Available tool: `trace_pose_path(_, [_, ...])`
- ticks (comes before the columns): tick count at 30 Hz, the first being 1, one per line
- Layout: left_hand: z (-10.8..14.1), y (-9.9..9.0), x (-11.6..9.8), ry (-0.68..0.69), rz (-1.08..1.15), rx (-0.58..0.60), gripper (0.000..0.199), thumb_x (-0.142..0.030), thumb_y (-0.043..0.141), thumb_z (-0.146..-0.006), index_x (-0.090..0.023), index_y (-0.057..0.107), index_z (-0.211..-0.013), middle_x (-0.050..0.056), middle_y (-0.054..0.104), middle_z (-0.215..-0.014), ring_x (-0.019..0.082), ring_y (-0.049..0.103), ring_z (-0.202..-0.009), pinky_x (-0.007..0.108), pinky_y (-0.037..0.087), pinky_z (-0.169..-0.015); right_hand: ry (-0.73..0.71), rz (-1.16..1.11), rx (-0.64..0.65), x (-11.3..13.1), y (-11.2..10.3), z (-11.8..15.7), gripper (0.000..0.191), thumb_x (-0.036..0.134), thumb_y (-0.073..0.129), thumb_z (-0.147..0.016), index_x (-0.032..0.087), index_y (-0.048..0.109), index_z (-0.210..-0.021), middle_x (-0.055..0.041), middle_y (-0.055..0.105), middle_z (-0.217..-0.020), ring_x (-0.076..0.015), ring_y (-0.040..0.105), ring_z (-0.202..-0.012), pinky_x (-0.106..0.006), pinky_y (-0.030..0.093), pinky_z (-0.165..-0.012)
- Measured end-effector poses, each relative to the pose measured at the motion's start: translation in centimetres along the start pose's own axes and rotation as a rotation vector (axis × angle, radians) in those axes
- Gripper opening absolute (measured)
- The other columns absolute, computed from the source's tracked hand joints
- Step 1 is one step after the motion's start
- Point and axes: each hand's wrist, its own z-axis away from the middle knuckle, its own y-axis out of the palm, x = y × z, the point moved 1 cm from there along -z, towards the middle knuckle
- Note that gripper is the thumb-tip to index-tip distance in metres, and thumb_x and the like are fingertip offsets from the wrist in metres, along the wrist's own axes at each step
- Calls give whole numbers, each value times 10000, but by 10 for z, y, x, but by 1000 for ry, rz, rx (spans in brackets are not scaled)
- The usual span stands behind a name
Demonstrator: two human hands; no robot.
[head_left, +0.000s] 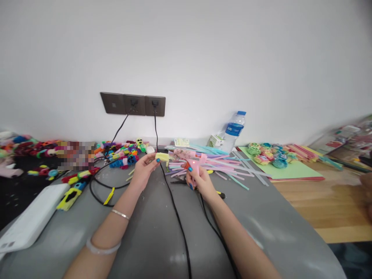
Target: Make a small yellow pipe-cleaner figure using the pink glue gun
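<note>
Left grip (144, 169) — yellow piece (163, 157) at fingertips (157, 160), glue gun (195, 164) in right grip (202, 184)

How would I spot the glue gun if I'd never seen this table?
Find the grey table beneath the dark wall sockets. Over that table, the person's right hand grips the pink glue gun. Its chunky pistol shape sets it apart from the thin pastel strips lying behind it.

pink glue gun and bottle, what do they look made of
Pink glue gun: probably hard plastic with a slight gloss, going by its smooth, moulded-looking body. Bottle: most likely clear, shiny plastic, since its upper part is see-through; glass seems less likely.
</note>
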Motion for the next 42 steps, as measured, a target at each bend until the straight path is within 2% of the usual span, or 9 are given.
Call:
trace_pose_path(6, [2, 5, -1, -6, -45, 25, 457, -358, 909, -483, -173, 745, -867, 48, 733, -895, 163, 654, -815, 284, 545, -764, 43, 80, 5, -10, 9, 4, 387, 569, 556, -847, 182, 556, -870, 80, 458, -424, -85, 367, -347, -214, 295, -368])
trace_pose_path(16, [2, 3, 3, 29, -126, 71, 408, -352, 879, -546, -170, 744, -885, 59, 743, -923, 193, 659, -859, 330, 542, -817, 39, 183, 66, -14, 9, 6, 387, 549, 515, -890, 196, 501, -731, 63, 463, -421, -76, 358, -359, -218, 285, -400])
trace_pose_path(26, [2, 3, 2, 49, -132, 81, 375, -335, 863, -574, -171, 742, -889, 70, 747, -935, 208, 669, -877, 332, 536, -816, 26, 246, 53, -11, 10, 6, 480, 608, 501, -887, 209, 462, -621, 45, 454, -425, -83, 351, -390, -234, 293, -425])
trace_pose_path(34, [2, 2, 0, 47, -150, 50, 401, -348, 871, -565, -172, 740, -901, 64, 743, -935, 203, 664, -859, 328, 536, -794, 24, 270, 53, -12, 9, 6, 488, 559, 501, -895, 214, 444, -554, 32, 453, -430, -86, 353, -398, -240, 288, -439])
trace_pose_path(42, [0, -2, 2, 68, -136, 30, 404, -336, 867, -573, -174, 740, -921, 62, 739, -919, 179, 656, -793, 265, 522, -677, 17, 288, 29, -14, 7, 6, 471, 481, 521, -899, 207, 456, -521, 25, 464, -423, -89, 361, -409, -241, 301, -455])
